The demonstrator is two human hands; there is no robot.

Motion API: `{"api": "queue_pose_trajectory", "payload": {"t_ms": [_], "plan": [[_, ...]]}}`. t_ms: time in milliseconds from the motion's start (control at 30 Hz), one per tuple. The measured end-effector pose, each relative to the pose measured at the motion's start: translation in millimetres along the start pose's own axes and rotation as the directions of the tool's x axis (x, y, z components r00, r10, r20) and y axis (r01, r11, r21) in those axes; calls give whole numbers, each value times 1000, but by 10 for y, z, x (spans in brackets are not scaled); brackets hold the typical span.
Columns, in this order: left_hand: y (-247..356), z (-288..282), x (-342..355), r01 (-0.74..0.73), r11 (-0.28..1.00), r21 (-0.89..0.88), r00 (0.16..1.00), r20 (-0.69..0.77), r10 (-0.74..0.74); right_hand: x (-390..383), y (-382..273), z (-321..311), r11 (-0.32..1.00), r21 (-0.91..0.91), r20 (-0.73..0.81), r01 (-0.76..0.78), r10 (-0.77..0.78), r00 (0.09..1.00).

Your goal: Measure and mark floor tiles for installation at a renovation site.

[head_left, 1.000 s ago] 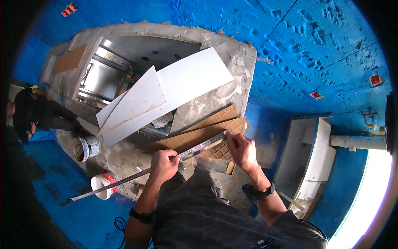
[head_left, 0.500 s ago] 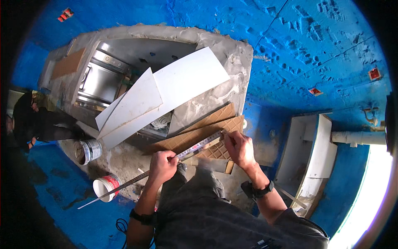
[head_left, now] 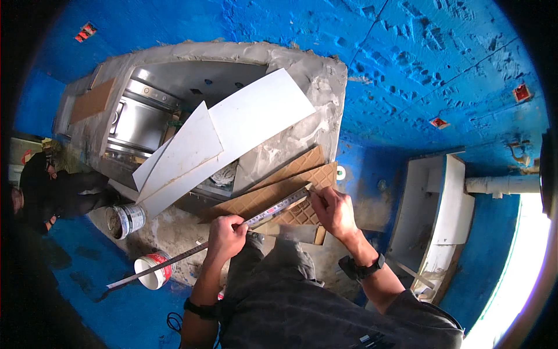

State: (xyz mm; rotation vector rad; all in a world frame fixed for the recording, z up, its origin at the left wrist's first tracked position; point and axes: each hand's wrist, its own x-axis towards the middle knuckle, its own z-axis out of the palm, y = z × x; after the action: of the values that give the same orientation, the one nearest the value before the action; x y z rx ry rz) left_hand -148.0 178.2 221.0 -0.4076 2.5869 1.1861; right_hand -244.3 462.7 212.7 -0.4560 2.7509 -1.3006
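Observation:
A long tape measure blade point(head_left: 274, 210) is stretched between my two hands, at a slant. My left hand point(head_left: 226, 237) is closed on it, thumb and finger pinching an edge. My right hand point(head_left: 334, 212) pinches its upper right end, fingers curled. Beyond my left hand the blade runs down to the lower left, over a white and red bucket point(head_left: 152, 271). Brown tiles with a raised grid point(head_left: 325, 177) lean just behind the blade and my right hand. Two white boards point(head_left: 264, 110) lie aslant across the grey cement counter point(head_left: 325, 87).
A steel appliance point(head_left: 139, 119) sits in the counter's recess. Another bucket point(head_left: 127, 221) stands at the counter's left foot, near a person in dark clothes point(head_left: 64, 186). A white cabinet carcass point(head_left: 427, 215) is at the right, below a white pipe point(head_left: 503, 185). Blue walls point(head_left: 372, 87) surround the room.
The view has shifted slightly. The blade's free end at the lower left has turned, now showing a dark, bent tip. Both hands keep their hold. The person at the left has moved a little.

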Motion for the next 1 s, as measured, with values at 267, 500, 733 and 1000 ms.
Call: {"api": "queue_pose_trajectory", "payload": {"t_ms": [267, 500, 733, 1000], "plan": [[8, -27, -2, 6, 999, -31, 1000, 15, -5, 22, 24, 40, 999, 11, -24, 37, -37, 999], [6, -13, 7, 1, 999, -38, 1000, 23, 0, 63, 56, 54, 1000, -1, -26, 31, -31, 999], [-49, 5, 21, -13, 999, -36, 1000, 9, 13, 1, 14, -8, 1000, 9, -16, 20, -20, 1000], [-30, -10, 10, -7, 999, -32, 1000, 16, 7, 22, 18, -14, 1000, 1, 8, 18, -18, 1000]]}}
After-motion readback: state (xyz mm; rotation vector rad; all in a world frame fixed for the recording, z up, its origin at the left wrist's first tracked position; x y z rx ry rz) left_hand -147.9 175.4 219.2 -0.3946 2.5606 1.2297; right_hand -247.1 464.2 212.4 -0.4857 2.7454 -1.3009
